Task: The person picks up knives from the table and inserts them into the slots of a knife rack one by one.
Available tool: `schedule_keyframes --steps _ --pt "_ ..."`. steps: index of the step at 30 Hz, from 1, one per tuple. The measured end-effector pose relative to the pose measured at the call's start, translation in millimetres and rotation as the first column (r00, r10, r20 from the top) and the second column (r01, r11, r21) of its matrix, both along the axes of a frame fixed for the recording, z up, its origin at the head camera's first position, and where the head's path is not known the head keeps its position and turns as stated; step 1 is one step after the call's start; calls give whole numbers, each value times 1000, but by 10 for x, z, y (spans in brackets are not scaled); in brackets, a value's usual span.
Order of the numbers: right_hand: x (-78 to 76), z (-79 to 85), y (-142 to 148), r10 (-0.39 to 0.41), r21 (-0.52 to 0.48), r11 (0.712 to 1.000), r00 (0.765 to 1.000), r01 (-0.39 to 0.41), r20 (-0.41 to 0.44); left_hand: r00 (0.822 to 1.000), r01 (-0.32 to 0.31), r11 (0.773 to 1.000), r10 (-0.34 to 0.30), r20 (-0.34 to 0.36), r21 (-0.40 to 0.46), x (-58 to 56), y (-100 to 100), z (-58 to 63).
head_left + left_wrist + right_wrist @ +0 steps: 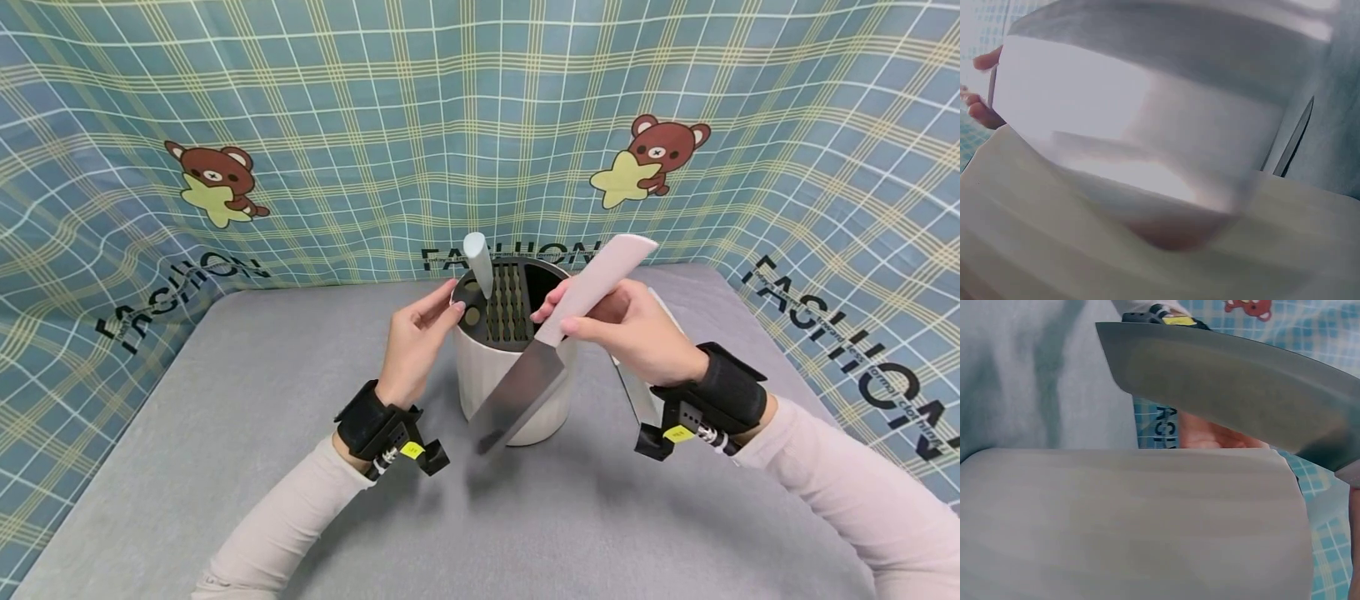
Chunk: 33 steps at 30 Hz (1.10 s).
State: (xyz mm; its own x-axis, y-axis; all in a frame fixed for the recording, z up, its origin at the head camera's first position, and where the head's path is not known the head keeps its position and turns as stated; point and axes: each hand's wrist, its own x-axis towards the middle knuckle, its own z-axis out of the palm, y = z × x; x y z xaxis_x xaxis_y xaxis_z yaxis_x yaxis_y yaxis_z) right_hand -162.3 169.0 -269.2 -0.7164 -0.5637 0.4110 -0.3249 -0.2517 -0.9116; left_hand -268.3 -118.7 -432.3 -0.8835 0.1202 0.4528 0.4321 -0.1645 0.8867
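A round white knife holder (474,371) with a dark slotted top stands upright on the table. My left hand (412,350) grips its left rim, thumb on the top edge. One knife with a pale handle (478,257) sits in the holder's left part. My right hand (637,329) pinches the light pink handle of a wide-bladed kitchen knife (517,392), close to the blade. That blade slants down to the left across the front of the holder. It fills much of the left wrist view and lies above the holder wall (1135,512) in the right wrist view.
Another knife (640,400) lies on the grey table (225,417) to the right of the holder, partly hidden by my right hand. Its pointed blade (1297,136) shows in the left wrist view. A checked cloth (375,125) with bears surrounds the table's back and sides.
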Motion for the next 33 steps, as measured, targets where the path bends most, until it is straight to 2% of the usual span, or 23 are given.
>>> schedule_keyframes --steps 2,7,9,12,16,19,23,26,27,30,33 --pt "-5 -23 21 -1 -52 999 1000 0 -14 999 -8 1000 8 38 -5 233 60 280" --pt "-21 -74 72 43 -206 978 999 -45 -12 984 -48 997 57 168 -60 915 252 1143" --pt "-26 -85 95 53 -247 968 999 -52 -1 977 -58 995 73 200 -81 1042 291 1307" --pt "-38 -88 131 61 -295 954 998 -53 17 974 -62 995 78 213 -82 1062 300 1336" --pt "-55 -81 176 95 -364 928 995 -81 19 986 -58 997 65 151 -49 932 261 1145" --pt "-68 -75 204 135 -424 898 991 -116 14 996 -45 999 46 83 -17 724 200 855" --pt "-77 -69 233 184 -499 853 983 -152 14 997 -49 999 49 67 -12 658 187 775" --pt "-74 -70 250 196 -547 823 980 -154 20 989 -73 997 76 124 -35 832 249 1017" --pt "-74 -71 257 192 -560 815 981 -148 21 987 -80 996 85 139 -43 859 262 1058" --pt "-76 -78 279 181 -593 794 983 -131 25 977 -86 995 95 192 -53 921 283 1151" --pt "-86 -83 310 175 -625 769 984 -130 11 972 -87 995 96 212 -50 939 287 1180"
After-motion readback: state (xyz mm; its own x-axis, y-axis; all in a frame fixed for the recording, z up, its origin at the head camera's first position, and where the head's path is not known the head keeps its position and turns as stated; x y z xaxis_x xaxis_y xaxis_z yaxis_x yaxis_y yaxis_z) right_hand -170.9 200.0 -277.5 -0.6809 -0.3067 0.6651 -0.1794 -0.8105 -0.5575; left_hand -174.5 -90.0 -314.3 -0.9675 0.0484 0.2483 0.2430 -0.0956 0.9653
